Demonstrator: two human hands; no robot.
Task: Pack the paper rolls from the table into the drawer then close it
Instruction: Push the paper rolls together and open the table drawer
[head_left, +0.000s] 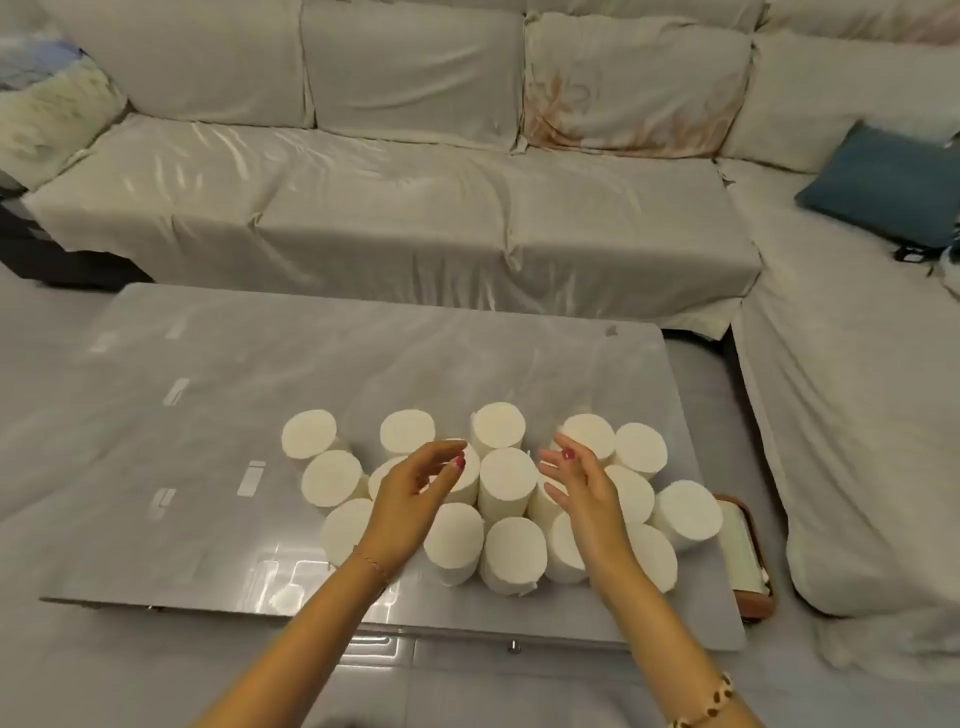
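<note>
Several white paper rolls stand upright in a cluster on the glossy grey table (218, 395), among them one in the middle (506, 480). My left hand (415, 493) and my right hand (576, 483) hover over the cluster, one on each side of that middle roll. Both hands are open with fingers apart and hold nothing. A small drawer knob (514, 646) shows on the table's near front edge, and the drawer there looks shut.
A white covered corner sofa (405, 197) wraps round the far and right sides of the table. A blue cushion (883, 187) lies on its right part. A brown tray (748, 566) with a paper roll sits on the floor beside the table's right end.
</note>
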